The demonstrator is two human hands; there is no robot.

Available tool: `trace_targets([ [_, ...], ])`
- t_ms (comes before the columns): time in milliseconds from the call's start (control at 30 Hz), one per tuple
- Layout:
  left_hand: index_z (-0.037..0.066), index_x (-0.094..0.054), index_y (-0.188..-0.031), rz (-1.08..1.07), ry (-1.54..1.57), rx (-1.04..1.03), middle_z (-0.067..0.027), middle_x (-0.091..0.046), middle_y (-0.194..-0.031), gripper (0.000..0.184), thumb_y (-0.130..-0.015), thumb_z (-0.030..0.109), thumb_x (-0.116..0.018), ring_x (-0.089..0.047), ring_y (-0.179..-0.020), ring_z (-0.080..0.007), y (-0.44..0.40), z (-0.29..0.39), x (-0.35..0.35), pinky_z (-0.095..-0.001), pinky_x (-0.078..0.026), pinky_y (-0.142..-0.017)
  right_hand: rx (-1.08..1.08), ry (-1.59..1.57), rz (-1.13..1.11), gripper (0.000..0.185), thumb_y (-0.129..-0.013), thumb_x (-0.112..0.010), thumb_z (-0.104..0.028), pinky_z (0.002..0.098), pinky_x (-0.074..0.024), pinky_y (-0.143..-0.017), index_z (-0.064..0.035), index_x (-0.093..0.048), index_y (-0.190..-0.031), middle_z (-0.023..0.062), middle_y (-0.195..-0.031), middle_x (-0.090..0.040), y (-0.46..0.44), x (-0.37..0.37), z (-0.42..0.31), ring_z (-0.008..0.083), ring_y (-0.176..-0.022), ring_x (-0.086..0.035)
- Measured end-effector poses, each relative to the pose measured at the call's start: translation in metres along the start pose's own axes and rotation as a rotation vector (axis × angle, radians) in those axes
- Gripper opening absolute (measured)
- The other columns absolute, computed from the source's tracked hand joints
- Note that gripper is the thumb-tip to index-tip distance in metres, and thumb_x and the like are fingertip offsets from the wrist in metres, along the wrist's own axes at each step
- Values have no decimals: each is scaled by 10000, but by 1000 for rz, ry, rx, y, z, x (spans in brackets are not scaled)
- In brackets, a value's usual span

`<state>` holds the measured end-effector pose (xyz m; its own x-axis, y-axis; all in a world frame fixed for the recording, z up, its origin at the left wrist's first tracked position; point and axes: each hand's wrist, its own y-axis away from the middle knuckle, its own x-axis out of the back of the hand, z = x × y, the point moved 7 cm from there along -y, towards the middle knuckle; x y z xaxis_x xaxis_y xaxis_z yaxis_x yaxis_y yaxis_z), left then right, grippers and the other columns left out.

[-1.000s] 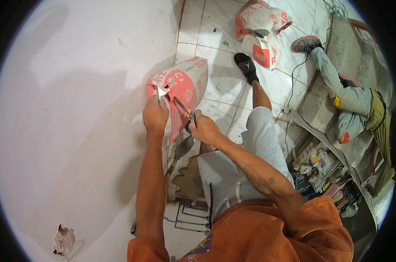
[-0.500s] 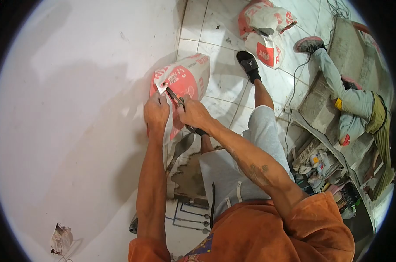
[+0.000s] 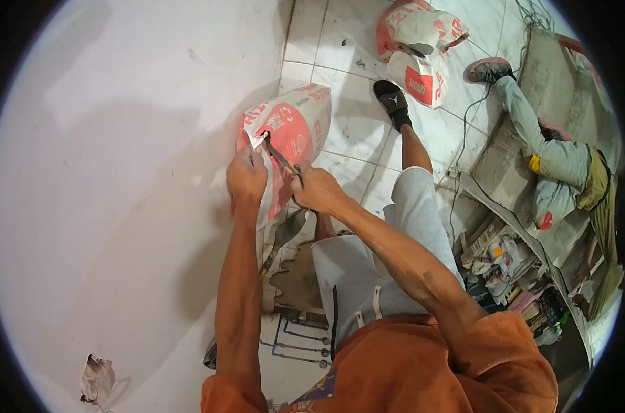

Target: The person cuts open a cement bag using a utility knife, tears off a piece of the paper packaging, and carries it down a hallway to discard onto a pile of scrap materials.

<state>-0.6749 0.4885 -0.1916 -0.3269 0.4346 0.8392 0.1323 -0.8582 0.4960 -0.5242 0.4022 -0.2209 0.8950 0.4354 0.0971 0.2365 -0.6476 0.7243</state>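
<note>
A white-and-red printed bag [image 3: 302, 124] stands on the floor against the wall. My left hand [image 3: 247, 180] is closed on the bag's near edge, pinching it beside a small torn opening [image 3: 264, 135]. In my right hand [image 3: 318, 188] is a narrow, dark-bladed, knife-like tool [image 3: 279, 155]. Its tip is at the opening, and the handle is mostly covered by my fingers. What the bag contains is hidden.
Another white-and-red bag [image 3: 422, 58] stands farther back on the tiles. At right, another person's legs [image 3: 560, 162] rest by a grey slab [image 3: 543, 82]. A cable [image 3: 464, 131] crosses the floor near assorted clutter [image 3: 508, 261]. Wires hang from a wall opening [image 3: 97, 378].
My right hand has moved down and right with the tool, so more of its blade shows. My left hand keeps its grip on the bag with little movement.
</note>
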Motion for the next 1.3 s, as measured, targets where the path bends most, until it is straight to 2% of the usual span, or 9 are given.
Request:
trace_targets([
  [633, 11, -590, -787, 63, -37, -112, -213, -629, -803, 234, -871, 228, -564, -604, -753, -423, 2, 2, 1, -490, -461, -676, -44, -46, -7, 336, -863, -488, -198, 525, -492, -710, 107, -495, -1003, 323, -777, -614, -27, -27, -14, 480, -783, -625],
  [733, 17, -596, -797, 94, -47, -123, -202, -638, -830, 225, -869, 229, -574, -606, -757, -416, 0, -4, 4, -486, -464, -680, 201, 6, -46, 313, -870, -482, -199, 518, -491, -729, 81, -502, -1005, 309, -778, -611, -4, -88, 24, 478, -783, -619],
  [800, 21, -600, -814, 112, -25, -120, -193, -643, -845, 214, -865, 229, -583, -608, -760, -409, -5, -2, 10, -484, -466, -684, 189, 19, -210, 296, -874, -481, -187, 522, -489, -732, 65, -492, -1028, 307, -766, -601, 60, -117, 57, 479, -770, -613],
  [867, 26, -604, -842, 113, 12, -84, -184, -646, -857, 203, -859, 227, -593, -609, -762, -404, -2, -4, 21, -481, -469, -690, 43, -46, -99, 285, -871, -486, -169, 531, -486, -725, 66, -477, -1030, 308, -751, -598, 98, -87, 50, 480, -760, -611],
  [967, 39, -611, -912, 131, -89, -119, -164, -638, -880, 226, -835, 251, -635, -609, -822, -389, 8, -2, 18, -476, -472, -743, -97, 55, -230, 341, -850, -526, -186, 532, -492, -748, 80, -464, -1054, 306, -847, -632, 97, -45, 28, 468, -819, -634],
  [1133, 40, -496, -1122, 87, -265, -117, -152, -503, -1106, 567, -714, 321, -772, -527, -1040, -365, 56, -29, 1, -501, -423, -850, -4, 120, -15, 298, -864, -509, -174, 536, -480, -713, 80, -468, -1014, 318, -775, -614, 80, -22, 23, 483, -741, -617],
  [1167, 36, -497, -1112, 92, -259, -111, -155, -510, -1094, 558, -717, 321, -768, -532, -1032, -364, 62, -41, -1, -498, -426, -847, 36, 150, 58, 288, -872, -506, -177, 538, -475, -689, 80, -467, -995, 316, -732, -609, 78, -24, 29, 487, -701, -611],
  [1200, 32, -497, -1102, 98, -254, -106, -159, -517, -1082, 549, -719, 322, -763, -536, -1024, -363, 68, -51, -1, -494, -429, -844, 5, 121, 3, 297, -856, -496, -161, 539, -486, -755, 90, -474, -1013, 348, -857, -605, 83, -32, 30, 493, -801, -620],
  [1300, 25, -501, -1076, 119, -264, -207, -170, -541, -1046, 506, -741, 317, -741, -560, -987, -364, 74, -76, -6, -484, -442, -822, 31, 57, 171, 292, -864, -484, -167, 543, -486, -736, 92, -475, -999, 345, -804, -600, 102, -69, 41, 489, -767, -621],
])
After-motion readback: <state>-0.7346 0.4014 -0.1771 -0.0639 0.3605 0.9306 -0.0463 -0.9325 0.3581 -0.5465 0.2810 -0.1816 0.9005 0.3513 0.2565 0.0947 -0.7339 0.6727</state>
